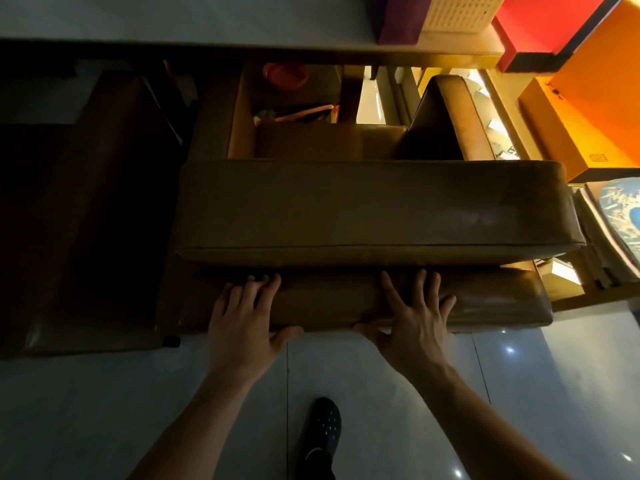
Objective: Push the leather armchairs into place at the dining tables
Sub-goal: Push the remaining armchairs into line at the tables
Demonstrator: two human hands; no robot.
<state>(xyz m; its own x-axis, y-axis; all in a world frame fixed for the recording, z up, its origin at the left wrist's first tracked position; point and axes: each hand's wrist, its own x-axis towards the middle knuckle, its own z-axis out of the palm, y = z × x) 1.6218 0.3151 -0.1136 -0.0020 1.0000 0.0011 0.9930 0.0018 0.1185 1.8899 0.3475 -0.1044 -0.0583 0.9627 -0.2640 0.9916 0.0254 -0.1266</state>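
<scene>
Looking straight down over the back of a brown leather armchair (363, 209), and both bare hands are flat against it, low on the rear panel beneath the thick padded top of the backrest. The left hand (242, 313) has its fingers spread and laid over the leather, thumb hooked under the lower edge of the panel; the right hand (412, 313) mirrors it just beside, fingers fanned wide, palm pressed on, thumb reaching toward the left one. Neither hand pinches or wraps anything, these are open palms on the chair's back. The armchair sits with its front tucked toward the dining table (242, 46), whose pale edge runs across the top of the view, and the seat cushion and right armrest (446, 116) show beyond the backrest. A second, darker armchair (97, 209) stands close on the left, nearly side by side with the first. Under the table there is a red bowl-like thing (285, 75), too dim to name for certain. To the right, orange boxes (595, 98) glow bright, with a stack of printed boards (620, 216) below them. Down on the glossy tiled floor (104, 410), one dark perforated shoe (322, 427) is planted between the two forearms
</scene>
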